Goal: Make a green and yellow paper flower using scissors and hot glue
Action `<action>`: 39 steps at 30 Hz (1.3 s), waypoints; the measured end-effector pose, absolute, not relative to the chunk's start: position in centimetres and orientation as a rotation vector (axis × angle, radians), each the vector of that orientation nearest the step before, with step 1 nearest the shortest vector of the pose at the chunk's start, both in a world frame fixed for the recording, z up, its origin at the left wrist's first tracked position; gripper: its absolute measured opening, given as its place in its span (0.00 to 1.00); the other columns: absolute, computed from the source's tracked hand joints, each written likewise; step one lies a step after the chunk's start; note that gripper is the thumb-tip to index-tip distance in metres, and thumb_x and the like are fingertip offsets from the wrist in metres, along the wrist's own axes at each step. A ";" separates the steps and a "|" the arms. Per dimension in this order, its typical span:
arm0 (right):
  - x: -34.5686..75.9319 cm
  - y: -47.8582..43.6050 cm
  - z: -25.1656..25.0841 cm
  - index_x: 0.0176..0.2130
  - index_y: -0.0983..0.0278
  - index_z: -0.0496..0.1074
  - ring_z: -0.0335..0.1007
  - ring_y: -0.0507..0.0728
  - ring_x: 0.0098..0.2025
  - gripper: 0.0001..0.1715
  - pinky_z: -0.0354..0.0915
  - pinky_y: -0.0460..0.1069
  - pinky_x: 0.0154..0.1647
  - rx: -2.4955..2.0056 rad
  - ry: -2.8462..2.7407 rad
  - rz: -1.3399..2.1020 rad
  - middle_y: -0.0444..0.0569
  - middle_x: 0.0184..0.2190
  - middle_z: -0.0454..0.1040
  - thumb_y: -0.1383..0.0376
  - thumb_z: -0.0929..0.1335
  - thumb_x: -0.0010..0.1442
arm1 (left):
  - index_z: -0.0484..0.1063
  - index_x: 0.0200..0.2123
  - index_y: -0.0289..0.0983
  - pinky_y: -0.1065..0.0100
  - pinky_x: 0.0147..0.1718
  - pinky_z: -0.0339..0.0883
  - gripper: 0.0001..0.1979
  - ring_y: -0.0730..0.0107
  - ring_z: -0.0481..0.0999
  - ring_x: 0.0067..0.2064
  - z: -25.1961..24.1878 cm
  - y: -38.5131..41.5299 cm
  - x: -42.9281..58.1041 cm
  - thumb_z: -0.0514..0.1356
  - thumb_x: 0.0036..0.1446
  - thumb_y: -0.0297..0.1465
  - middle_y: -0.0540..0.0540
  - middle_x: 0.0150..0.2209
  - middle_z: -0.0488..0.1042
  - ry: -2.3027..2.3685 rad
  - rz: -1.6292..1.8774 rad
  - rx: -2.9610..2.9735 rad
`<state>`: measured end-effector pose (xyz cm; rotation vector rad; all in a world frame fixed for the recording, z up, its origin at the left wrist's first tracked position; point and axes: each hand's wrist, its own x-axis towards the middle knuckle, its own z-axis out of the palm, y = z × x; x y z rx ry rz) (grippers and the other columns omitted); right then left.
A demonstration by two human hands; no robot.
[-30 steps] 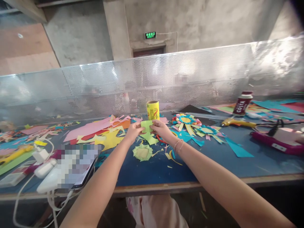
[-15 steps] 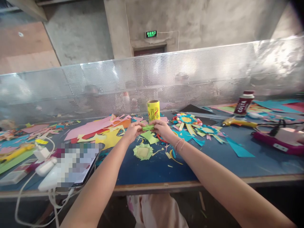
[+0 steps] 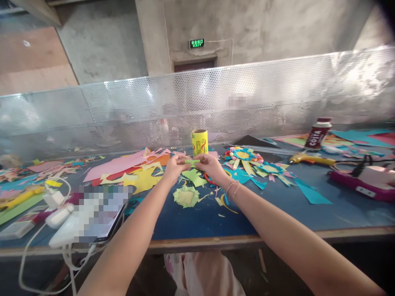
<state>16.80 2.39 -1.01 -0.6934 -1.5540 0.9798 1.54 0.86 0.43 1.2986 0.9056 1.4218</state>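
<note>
Between my two hands, over the middle of the table, is a small strip of green paper [image 3: 191,162]. My left hand [image 3: 177,166] pinches its left end, and my right hand [image 3: 209,164] pinches the right end. Just below them lies a larger green paper piece [image 3: 194,177]. Nearer to me on the table sits a light green paper rosette [image 3: 186,197] with a pale round centre. A yellow printed tube [image 3: 200,142] stands upright right behind my hands. Under my right hand, red scissor-like handles [image 3: 210,179] are partly hidden.
Finished paper rosettes [image 3: 243,156] lie right of my hands, near a yellow glue gun [image 3: 311,159] and a brown bottle [image 3: 318,133]. A purple power strip [image 3: 361,187] is at far right. At left are paper scraps [image 3: 114,166], a tablet [image 3: 108,218] and white cables [image 3: 23,263].
The green paper looks narrower between my fingers, as if folded or rolled. My left hand has shifted slightly to the right; the things on the table stay put.
</note>
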 end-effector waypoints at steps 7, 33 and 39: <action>16.8 2.5 -0.9 0.32 0.65 0.69 0.67 0.50 0.27 0.12 0.67 0.47 0.32 -0.751 -1.622 0.912 0.43 0.24 0.71 0.63 0.70 0.44 | 0.69 0.29 0.32 0.68 0.32 0.68 0.16 0.75 0.72 0.26 0.5 0.8 1.5 0.68 0.32 0.24 0.50 0.24 0.72 0.946 1.396 1.357; 16.8 2.1 -0.8 0.34 0.67 0.74 0.66 0.50 0.25 0.13 0.66 0.47 0.29 -0.899 -1.758 0.813 0.45 0.23 0.72 0.62 0.67 0.48 | 0.72 0.23 0.33 0.67 0.30 0.71 0.14 0.74 0.71 0.25 0.4 0.6 1.9 0.69 0.32 0.32 0.50 0.21 0.71 1.042 1.403 1.432; 17.1 1.9 -0.4 0.29 0.65 0.75 0.70 0.53 0.30 0.10 0.66 0.48 0.33 -0.922 -1.809 0.648 0.47 0.27 0.75 0.63 0.66 0.51 | 0.73 0.22 0.32 0.67 0.29 0.70 0.12 0.75 0.70 0.24 0.5 0.6 1.7 0.70 0.31 0.31 0.50 0.20 0.70 1.030 1.393 1.414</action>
